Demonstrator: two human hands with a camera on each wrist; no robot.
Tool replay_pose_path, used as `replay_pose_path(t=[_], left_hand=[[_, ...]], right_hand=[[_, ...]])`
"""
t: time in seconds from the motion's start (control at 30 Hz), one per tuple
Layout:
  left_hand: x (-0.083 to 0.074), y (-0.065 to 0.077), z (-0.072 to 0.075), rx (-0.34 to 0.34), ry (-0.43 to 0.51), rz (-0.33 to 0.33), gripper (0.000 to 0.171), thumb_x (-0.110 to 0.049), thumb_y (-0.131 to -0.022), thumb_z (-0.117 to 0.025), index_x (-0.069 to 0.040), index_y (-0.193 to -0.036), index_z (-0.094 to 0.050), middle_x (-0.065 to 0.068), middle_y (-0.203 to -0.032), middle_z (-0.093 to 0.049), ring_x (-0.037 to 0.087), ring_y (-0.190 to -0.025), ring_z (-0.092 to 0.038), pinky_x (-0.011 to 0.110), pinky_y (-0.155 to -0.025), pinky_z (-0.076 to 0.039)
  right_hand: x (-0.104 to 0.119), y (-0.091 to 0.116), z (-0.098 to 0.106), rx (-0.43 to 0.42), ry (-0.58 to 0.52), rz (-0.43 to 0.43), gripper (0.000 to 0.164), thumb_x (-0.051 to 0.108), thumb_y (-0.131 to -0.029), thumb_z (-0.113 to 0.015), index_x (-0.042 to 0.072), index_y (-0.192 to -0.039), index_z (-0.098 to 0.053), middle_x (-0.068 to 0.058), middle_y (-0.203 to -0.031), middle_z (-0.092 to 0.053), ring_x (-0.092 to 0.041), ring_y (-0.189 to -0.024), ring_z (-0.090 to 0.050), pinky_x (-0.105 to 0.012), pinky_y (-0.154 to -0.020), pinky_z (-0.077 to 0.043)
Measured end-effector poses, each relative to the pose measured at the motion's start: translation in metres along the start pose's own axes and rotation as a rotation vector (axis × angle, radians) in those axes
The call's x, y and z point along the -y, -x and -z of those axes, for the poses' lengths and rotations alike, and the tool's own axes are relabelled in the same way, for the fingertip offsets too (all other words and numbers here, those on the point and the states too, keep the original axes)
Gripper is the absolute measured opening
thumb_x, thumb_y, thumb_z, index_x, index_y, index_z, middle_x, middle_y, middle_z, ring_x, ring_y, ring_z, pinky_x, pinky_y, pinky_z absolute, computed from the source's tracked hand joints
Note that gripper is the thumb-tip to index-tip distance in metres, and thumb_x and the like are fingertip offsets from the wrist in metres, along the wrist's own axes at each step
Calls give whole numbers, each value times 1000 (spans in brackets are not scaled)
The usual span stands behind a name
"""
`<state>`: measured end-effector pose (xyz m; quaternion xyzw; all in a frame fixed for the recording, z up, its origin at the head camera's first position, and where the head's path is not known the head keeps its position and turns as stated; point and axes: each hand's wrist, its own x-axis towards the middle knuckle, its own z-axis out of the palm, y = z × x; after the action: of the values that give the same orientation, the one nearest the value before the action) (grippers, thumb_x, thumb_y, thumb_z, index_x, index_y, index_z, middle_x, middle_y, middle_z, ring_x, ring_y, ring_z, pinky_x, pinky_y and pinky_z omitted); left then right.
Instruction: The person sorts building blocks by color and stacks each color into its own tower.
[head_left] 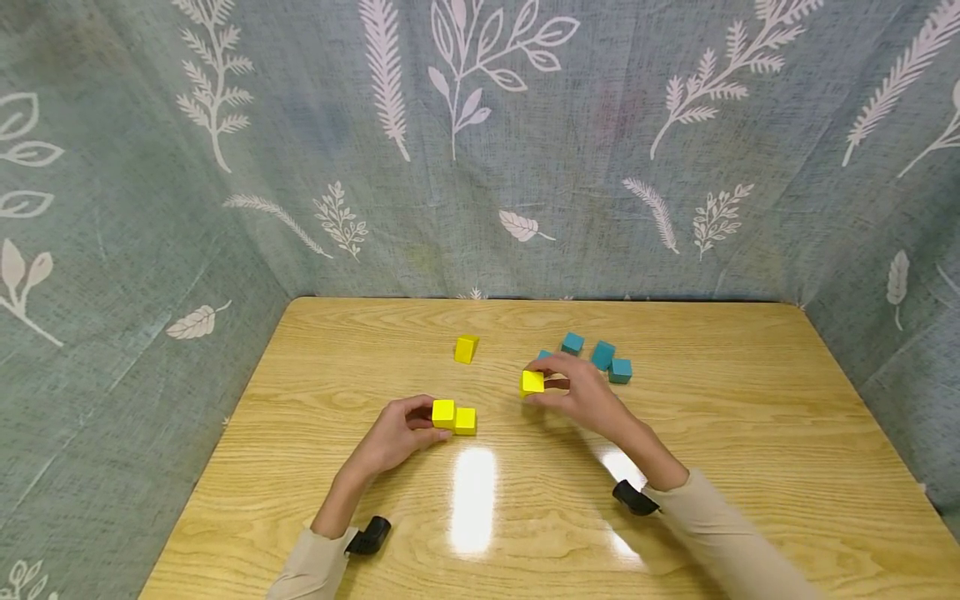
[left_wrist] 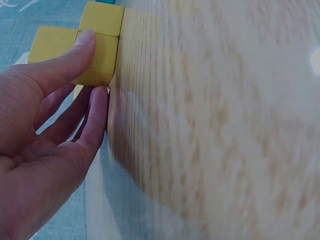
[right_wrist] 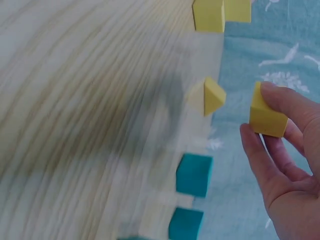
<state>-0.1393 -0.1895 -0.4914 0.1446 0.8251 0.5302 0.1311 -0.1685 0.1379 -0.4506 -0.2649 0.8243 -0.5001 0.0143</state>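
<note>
In the head view, my left hand grips a yellow block at the base of a small stack. A yellow cube sits on top of that block, and another yellow cube stands on the table against its right side. The left thumb lies across the lower block, with fingers at its opposite side. To the right, my right hand pinches a yellow cube between thumb and fingertips, raised above the table.
A yellow wedge block lies farther back on the wooden table. Several teal blocks lie behind the right hand, one partly hidden by it. A patterned cloth hangs around the table's back and sides.
</note>
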Motion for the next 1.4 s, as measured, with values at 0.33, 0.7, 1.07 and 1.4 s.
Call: replay_pose_path(t=[0.33, 0.7, 1.07, 1.4], left_hand=[[0, 0, 0, -6, -6, 4, 32, -8, -92, -78, -1, -121, -68, 13, -116, -66, 26, -102, -69, 26, -86, -58], [1, 0, 0, 3, 12, -13, 30, -8, -93, -78, -1, -120, -68, 14, -115, -67, 25, -101, -69, 27, -86, -59], [-1, -1, -1, 7, 23, -17, 30, -6, -92, -77, 0, -121, -68, 14, -115, -67, 27, -101, -70, 27, -86, -59], [-2, 0, 0, 6, 22, -26, 29, -5, -92, -77, 0, -120, -68, 14, -115, -67, 27, -100, -70, 27, -86, -59]], right_hand=[[6, -10, -27, 59, -4, 25, 37, 6, -89, -81, 0, -124, -69, -14, -117, -65, -32, -108, -65, -33, -90, -60], [11, -19, -56, 99, -29, 21, 36, 10, -92, -79, 2, -125, -69, -11, -117, -65, -28, -108, -65, -29, -90, -59], [14, -24, -79, 123, -12, 54, 33, 7, -91, -79, 0, -121, -70, -11, -110, -63, -27, -103, -68, -32, -89, -60], [17, -25, -88, 133, 59, 89, 32, 5, -89, -81, 0, -119, -70, -9, -108, -63, -23, -101, -67, -26, -88, -58]])
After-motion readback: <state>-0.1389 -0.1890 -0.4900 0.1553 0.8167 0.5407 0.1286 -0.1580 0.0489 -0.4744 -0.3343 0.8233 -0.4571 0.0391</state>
